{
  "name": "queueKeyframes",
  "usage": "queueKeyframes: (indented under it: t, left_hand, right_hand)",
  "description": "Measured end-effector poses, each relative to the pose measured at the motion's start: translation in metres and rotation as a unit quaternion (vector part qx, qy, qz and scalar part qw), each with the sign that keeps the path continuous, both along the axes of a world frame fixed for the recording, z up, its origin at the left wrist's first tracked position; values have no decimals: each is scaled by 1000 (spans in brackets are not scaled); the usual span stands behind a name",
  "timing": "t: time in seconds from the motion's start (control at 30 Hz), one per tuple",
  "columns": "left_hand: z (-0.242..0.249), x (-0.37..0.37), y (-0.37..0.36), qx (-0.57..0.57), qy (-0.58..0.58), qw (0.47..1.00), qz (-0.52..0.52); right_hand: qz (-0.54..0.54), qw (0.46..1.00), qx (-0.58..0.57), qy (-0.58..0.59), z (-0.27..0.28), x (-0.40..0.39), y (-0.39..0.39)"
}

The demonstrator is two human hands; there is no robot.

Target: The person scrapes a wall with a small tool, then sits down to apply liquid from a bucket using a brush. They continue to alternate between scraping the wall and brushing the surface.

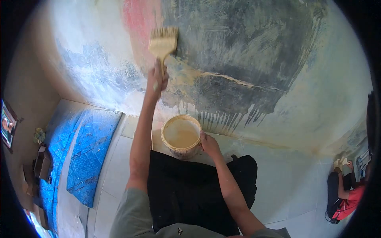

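Observation:
My left hand [158, 81] is wrapped round the handle of a wide paintbrush [163, 44], held up with its bristles against the wall [222, 43]. Where the bristles rest, a pink patch meets a dark grey one. Below it a paint bucket [166, 147] stands on the floor in front of my knees, with cloudy tan liquid [182, 137] inside. My right hand [209, 144] grips the right side of the bucket's rim.
A crack [228, 77] runs across the dark patch, with drips beneath. Blue sheeting [89, 154] lies on the tiled floor at left, near several small boxes [42, 163]. At far right sits a person in a red top [351, 200].

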State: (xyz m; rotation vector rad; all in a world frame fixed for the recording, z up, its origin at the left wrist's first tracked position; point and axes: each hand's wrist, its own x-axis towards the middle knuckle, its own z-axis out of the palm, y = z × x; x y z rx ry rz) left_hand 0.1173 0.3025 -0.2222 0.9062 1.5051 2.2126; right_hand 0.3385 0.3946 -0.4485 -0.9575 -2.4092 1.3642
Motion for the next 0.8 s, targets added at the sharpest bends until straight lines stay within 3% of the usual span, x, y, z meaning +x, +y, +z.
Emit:
queueKeyframes:
  t: [0.2, 0.33, 0.4, 0.53, 0.6, 0.67, 0.8]
  left_hand:
    - [-110, 38, -52, -163, -119, 979, -21]
    - [-107, 45, -76, -206, -207, 954, -68]
    - [-100, 34, -74, -114, -379, 889, -228]
    - [-43, 33, -49, -82, -433, 846, -300]
    - [-4, 24, -43, -96, -333, 872, -347]
    - [50, 30, -38, -114, -341, 879, -314]
    - [123, 65, -40, -76, -167, 922, -342]
  right_hand:
    - [-21, 999, 42, 22, -15, -5, 1]
    - [3, 1000, -6, -13, 9, -1, -5]
    - [6, 999, -32, -20, 19, 2, -8]
    - [6, 1000, -7, -28, 15, 3, -8]
    - [5, 1000, 8, -23, 1, -1, -2]
    - [6, 997, 35, -61, -15, -7, 5]
    - [0, 999, 32, -21, 10, -2, -5]
